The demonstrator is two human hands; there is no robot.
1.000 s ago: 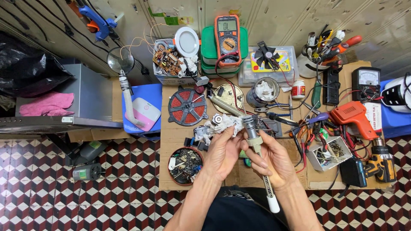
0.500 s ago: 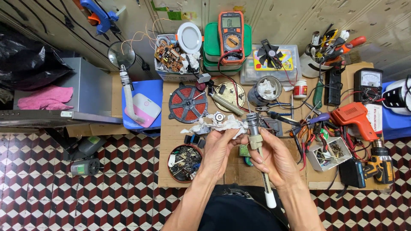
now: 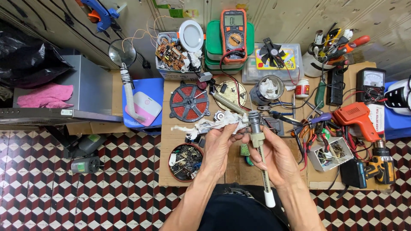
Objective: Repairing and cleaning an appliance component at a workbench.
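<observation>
My right hand (image 3: 274,159) grips a long thin rod-shaped part (image 3: 260,147) with a metal cylinder on top, a beige plastic collar and a white tip at the bottom, held upright over the cardboard-covered workbench (image 3: 171,141). My left hand (image 3: 219,147) holds a crumpled white tissue (image 3: 214,122) against the metal top of that part. Both hands are close together above the middle front of the bench.
A round tin of small screws and parts (image 3: 185,161) sits left of my left hand. A red coil disc (image 3: 189,102), an orange multimeter (image 3: 233,31), a circuit board box (image 3: 172,53), an orange soldering gun (image 3: 357,117), a drill (image 3: 381,167), pliers and wires crowd the bench. Blue stool (image 3: 141,107) stands at left.
The hands have stayed on the rod and tissue; the left hand's tissue has shifted along the metal top. The view has drifted slightly.
</observation>
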